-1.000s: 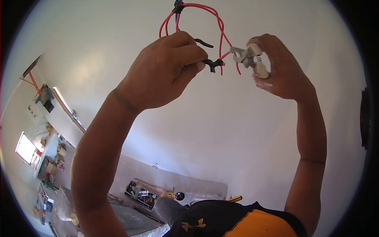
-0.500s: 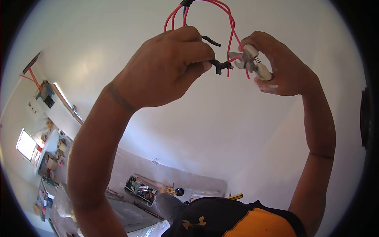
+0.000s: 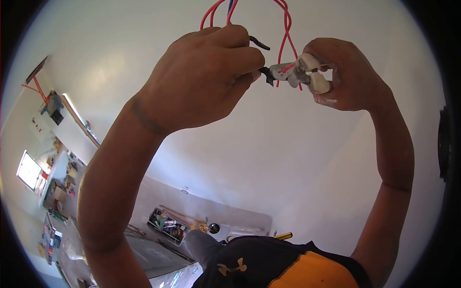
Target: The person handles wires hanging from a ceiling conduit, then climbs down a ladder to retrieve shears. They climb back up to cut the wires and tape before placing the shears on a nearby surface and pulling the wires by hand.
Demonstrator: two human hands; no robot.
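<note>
My left hand (image 3: 206,79) is raised and pinches a black-taped wire joint (image 3: 267,75), whose end sticks out past the fingertips. Another black-taped end (image 3: 260,43) pokes out above the fingers. My right hand (image 3: 353,74) is closed around white-handled pliers (image 3: 314,74), their jaws at the end of the taped joint with a short red piece beside them. Red wires (image 3: 287,29) loop down from above, and two of their ends hang behind the pliers. A blue wire shows at the top, above my left hand.
A pale wall (image 3: 230,153) fills the background. Down below is a tool tray (image 3: 168,225) with mixed items. At the far left, red wires come from a wall box (image 3: 54,110); shelves with clutter and a bright window (image 3: 30,170) are lower.
The pliers' handles have been squeezed together and their jaws have moved left onto the end of the taped joint. The wires sit slightly higher in view.
</note>
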